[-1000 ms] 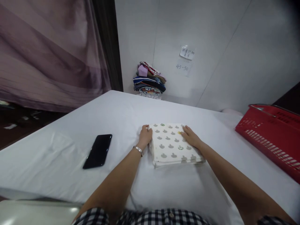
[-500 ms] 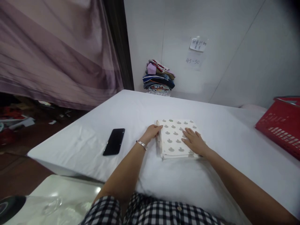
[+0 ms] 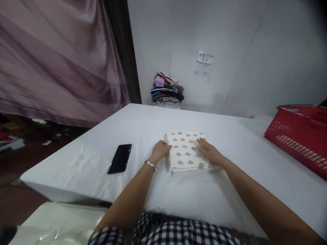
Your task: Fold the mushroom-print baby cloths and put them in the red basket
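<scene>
A folded cream cloth (image 3: 187, 149) with grey duck-like shapes lies on the white-covered table in front of me. My left hand (image 3: 160, 149) is at its left edge, thumb on top and fingers at the folded side, gripping the layers. On the right part of the cloth rests my right hand (image 3: 209, 151), palm down and fingers stretched out, slightly blurred. A black smartphone (image 3: 120, 159) lies to the left of my left forearm, apart from the cloth.
A red plastic basket (image 3: 301, 136) stands at the table's right side. Beyond the far edge is a stack of folded clothes (image 3: 167, 92) by the wall. A pink curtain (image 3: 63, 61) hangs at left. A pale, plastic-covered surface (image 3: 63, 217) sits low at front left.
My view has turned slightly to the right, so more of the red basket shows. The right hand's fingers have drawn closer together on the cloth; the left hand keeps its hold.
</scene>
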Action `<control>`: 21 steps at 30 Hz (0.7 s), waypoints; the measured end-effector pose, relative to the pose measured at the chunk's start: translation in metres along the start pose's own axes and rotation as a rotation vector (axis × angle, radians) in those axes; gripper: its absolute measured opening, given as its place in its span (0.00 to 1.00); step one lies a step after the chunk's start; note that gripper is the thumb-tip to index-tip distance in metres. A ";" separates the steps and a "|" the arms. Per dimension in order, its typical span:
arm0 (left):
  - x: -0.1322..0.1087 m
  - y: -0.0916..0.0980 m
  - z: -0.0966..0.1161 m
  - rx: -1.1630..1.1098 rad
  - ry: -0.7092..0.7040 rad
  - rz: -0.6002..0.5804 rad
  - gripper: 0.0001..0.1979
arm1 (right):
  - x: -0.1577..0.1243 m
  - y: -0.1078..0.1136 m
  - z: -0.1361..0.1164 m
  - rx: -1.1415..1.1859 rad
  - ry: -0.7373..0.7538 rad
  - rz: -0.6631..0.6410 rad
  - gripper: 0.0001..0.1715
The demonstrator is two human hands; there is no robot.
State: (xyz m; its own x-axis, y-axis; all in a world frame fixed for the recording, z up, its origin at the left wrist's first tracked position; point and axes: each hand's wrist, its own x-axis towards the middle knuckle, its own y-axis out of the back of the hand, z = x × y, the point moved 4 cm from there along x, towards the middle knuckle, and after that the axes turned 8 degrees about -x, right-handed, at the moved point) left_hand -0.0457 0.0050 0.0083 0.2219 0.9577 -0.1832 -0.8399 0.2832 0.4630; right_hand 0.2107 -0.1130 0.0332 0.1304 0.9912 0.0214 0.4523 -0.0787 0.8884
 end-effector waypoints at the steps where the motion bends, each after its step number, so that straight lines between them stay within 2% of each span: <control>1: -0.002 0.002 0.000 0.011 0.009 0.015 0.24 | -0.001 0.007 0.008 0.058 -0.066 0.059 0.35; 3: -0.006 0.003 0.000 0.009 0.033 0.027 0.33 | -0.003 0.017 0.027 0.159 -0.236 0.131 0.35; 5: -0.008 0.001 0.001 -0.036 0.051 0.002 0.37 | -0.007 0.019 0.045 0.276 -0.378 0.111 0.37; 11: -0.014 -0.006 0.004 -0.179 0.099 -0.064 0.43 | -0.013 0.019 0.066 0.568 -0.613 0.047 0.41; 13: -0.018 -0.006 0.005 -0.280 0.139 -0.090 0.43 | -0.013 0.018 0.065 0.626 -0.639 -0.016 0.35; 18: -0.027 -0.010 0.011 -0.516 0.208 -0.237 0.38 | -0.008 0.013 0.053 0.871 -0.587 -0.229 0.25; 21: -0.026 -0.011 0.010 -0.543 0.218 -0.226 0.38 | -0.006 0.008 0.046 0.980 -0.580 -0.321 0.22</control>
State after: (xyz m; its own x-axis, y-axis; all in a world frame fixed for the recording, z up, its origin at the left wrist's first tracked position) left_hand -0.0370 -0.0222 0.0165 0.3656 0.8286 -0.4240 -0.9285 0.3562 -0.1045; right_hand 0.2545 -0.1241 0.0188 0.1540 0.8041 -0.5741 0.9880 -0.1327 0.0791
